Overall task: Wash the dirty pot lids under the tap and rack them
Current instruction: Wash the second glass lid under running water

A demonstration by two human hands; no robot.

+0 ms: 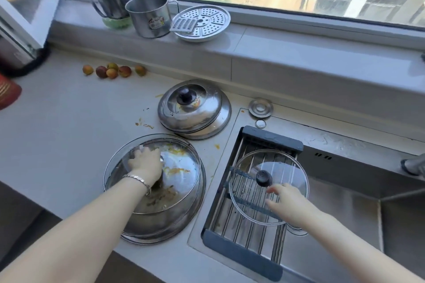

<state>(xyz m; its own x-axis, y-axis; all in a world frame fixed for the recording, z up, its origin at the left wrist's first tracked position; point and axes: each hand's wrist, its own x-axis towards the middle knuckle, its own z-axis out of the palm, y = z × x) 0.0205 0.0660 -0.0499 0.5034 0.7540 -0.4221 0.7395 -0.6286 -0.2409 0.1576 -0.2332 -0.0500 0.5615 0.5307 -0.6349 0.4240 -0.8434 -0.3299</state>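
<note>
A large glass lid (181, 163) smeared with orange food lies on a wider steel lid (184, 220) on the counter. My left hand (145, 164) covers its centre and grips the knob, which is mostly hidden under the palm. A clean-looking glass lid (250, 193) with a black knob (264, 178) lies flat on the dark-framed drain rack (239, 257) set in the sink. My right hand (286, 201) is over its near right edge, fingers straight and reaching toward the knob. Behind, a domed steel lid (195, 110) with a black knob sits stacked on another steel lid.
The steel sink basin (345, 218) opens to the right of the rack, and the tap (414, 165) shows at the right edge. Several small fruits (112, 71) lie on the counter. Two steel mugs (149, 16) and a steamer plate (202, 23) stand on the windowsill.
</note>
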